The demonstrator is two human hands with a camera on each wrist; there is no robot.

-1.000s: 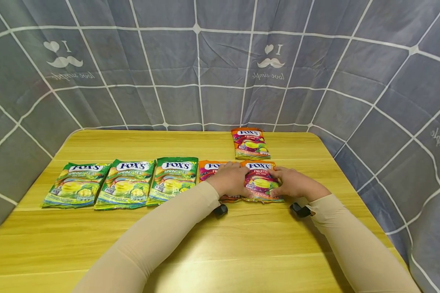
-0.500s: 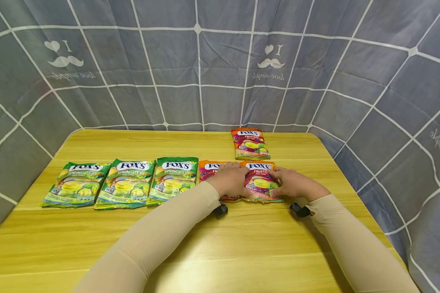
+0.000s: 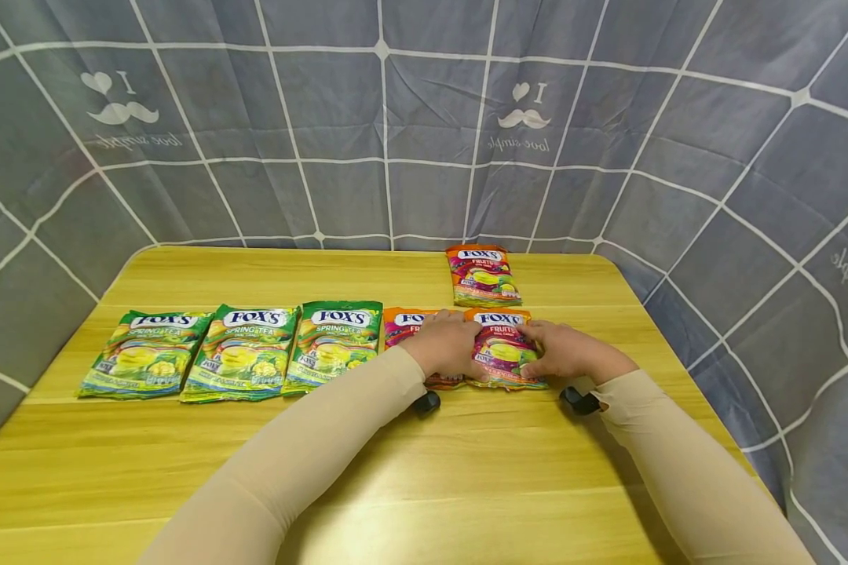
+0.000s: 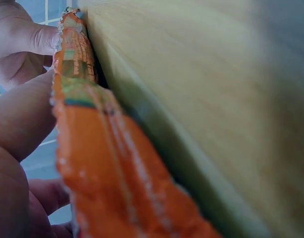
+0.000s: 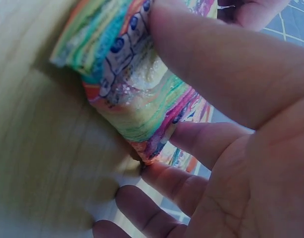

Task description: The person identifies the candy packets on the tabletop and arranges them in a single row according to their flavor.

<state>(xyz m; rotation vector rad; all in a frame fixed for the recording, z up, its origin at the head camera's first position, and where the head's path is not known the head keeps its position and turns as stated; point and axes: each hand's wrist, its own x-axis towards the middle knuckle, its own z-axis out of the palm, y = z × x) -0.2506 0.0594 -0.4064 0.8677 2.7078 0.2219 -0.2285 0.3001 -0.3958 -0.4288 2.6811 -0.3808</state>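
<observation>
On the wooden table, an orange and purple Fox's Fruits candy bag [image 3: 503,349] lies face up between both hands. My left hand [image 3: 447,347] rests over another Fruits bag [image 3: 404,326], partly hiding it, with its fingers at the first bag's left side. In the left wrist view, the thumb [image 4: 23,116] touches an orange bag edge [image 4: 112,158]. From the right, my right hand [image 3: 571,353] touches the same bag's right side, thumb low and fingers higher. The right wrist view has the thumb [image 5: 206,54] on the bag front [image 5: 142,89] and loosely extended fingers by its edge.
Left of the hands, three green Spring Tea candy bags [image 3: 332,345] [image 3: 243,353] [image 3: 144,355] lie in a row. Behind the row, one more Fruits bag [image 3: 484,275] lies near the table's back edge. A grey checked curtain [image 3: 431,118] surrounds the table [image 3: 424,486].
The head view has tilted slightly. Both hands and the bags keep the same places.
</observation>
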